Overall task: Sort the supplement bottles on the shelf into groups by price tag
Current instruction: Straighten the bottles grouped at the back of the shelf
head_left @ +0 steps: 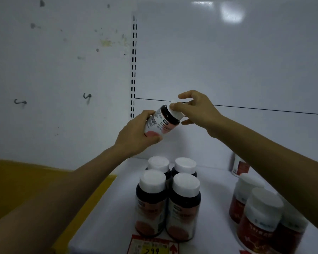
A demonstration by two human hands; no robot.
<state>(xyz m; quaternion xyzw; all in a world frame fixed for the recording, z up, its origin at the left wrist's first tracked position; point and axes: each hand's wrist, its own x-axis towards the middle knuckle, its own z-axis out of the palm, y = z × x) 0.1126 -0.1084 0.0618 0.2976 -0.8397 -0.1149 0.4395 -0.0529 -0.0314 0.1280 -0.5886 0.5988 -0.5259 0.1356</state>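
Left hand (136, 132) grips bottle (162, 123), right hand (196, 110) pinches its cap (178, 113). Four dark bottles (168, 198) grouped at tag (152, 249), red bottles (255, 215) apart; held one unplaced.

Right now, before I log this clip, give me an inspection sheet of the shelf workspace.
Surface: white shelf, dimly lit.
Job's things: held bottle tilted above the shelf; four dark bottles standing in a square behind a 299 price tag; red-label bottles grouped at right.
Clutter: nothing seen.
Grippers: left hand grips the held bottle's body; right hand pinches its white cap.
Cables: nothing seen.
Surroundings: white back panel, stained at left; slotted upright; yellow surface at left.
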